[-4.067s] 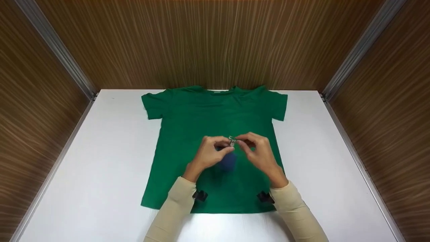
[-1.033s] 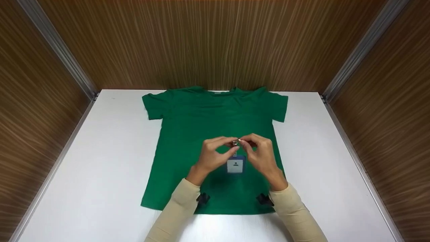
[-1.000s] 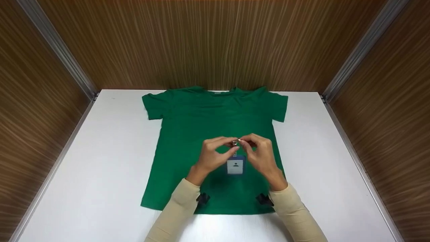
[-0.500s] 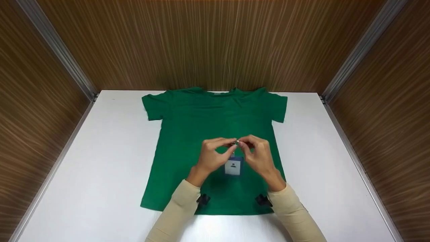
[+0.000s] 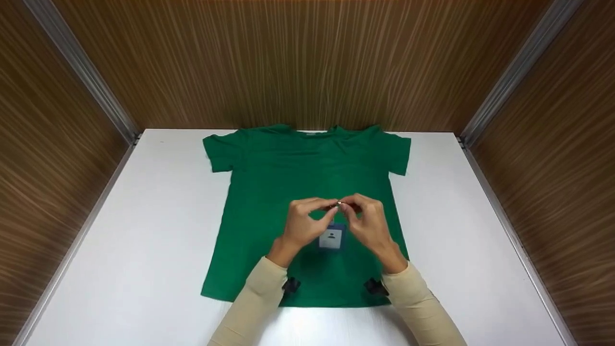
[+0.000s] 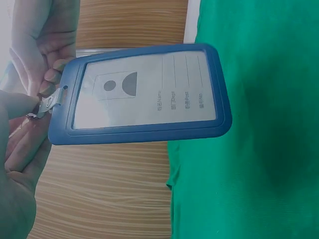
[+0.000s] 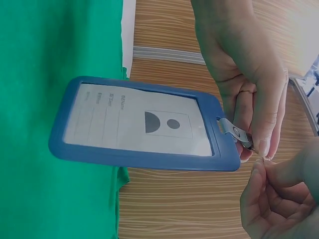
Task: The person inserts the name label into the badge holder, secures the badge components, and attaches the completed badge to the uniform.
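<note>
Just above the green T-shirt, a blue-framed ID badge holder hangs from a short strap with a small metal clip. Its white card shows a grey person symbol and printed lines. My left hand pinches the clip near the strap between thumb and fingers. At the clip's other end, my right hand pinches a tiny part with thumb and fingertip. The fingertips of both hands nearly meet and hide most of the clip.
The shirt lies spread flat on a white table, with its collar at the far edge. Brown wood-grain panels with grey metal corner strips enclose the table at the back and both sides.
Four seconds ago the holder hung blurred with no card visible; now its card faces up toward the head view. Over the last second it has swung slightly left, and the fingertips have closed in round the clip.
</note>
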Demonstrator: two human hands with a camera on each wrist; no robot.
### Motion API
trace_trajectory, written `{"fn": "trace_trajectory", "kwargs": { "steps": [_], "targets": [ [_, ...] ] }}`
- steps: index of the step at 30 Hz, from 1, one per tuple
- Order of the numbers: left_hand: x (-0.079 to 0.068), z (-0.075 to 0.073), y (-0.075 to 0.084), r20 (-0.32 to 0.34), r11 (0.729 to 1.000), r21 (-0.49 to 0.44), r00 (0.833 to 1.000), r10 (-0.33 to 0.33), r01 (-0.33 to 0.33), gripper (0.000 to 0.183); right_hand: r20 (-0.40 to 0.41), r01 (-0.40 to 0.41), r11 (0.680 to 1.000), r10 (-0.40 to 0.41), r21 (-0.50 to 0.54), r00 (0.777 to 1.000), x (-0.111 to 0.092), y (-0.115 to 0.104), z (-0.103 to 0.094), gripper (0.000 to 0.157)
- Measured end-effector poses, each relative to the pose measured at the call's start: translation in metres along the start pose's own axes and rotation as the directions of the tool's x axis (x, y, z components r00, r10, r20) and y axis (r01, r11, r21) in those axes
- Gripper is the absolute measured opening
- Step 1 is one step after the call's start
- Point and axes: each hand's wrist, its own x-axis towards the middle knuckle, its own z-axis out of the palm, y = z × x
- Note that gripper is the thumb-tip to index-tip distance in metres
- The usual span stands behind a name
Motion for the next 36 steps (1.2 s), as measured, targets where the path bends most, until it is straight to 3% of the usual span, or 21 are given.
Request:
{"fn": "trace_trajectory", "kwargs": {
  "steps": [17,36],
  "targets": [
    [0.0002,0.0000,0.0006,0.017,0.997,0.074,1.000,-0.004,0.003,0.013,0.002,0.006,1.000,-0.006,-0.017,1.000,-0.0019,0.0014,0.0016,0.008],
    [0.0003,0.0007,0.0003,0.007,0.999,0.046,1.000,-0.006,0.005,0.013,0.028,-0.029,0.999,0.030,-0.037,0.999,-0.0018,0.0009,0.0012,0.009]
  ]
}}
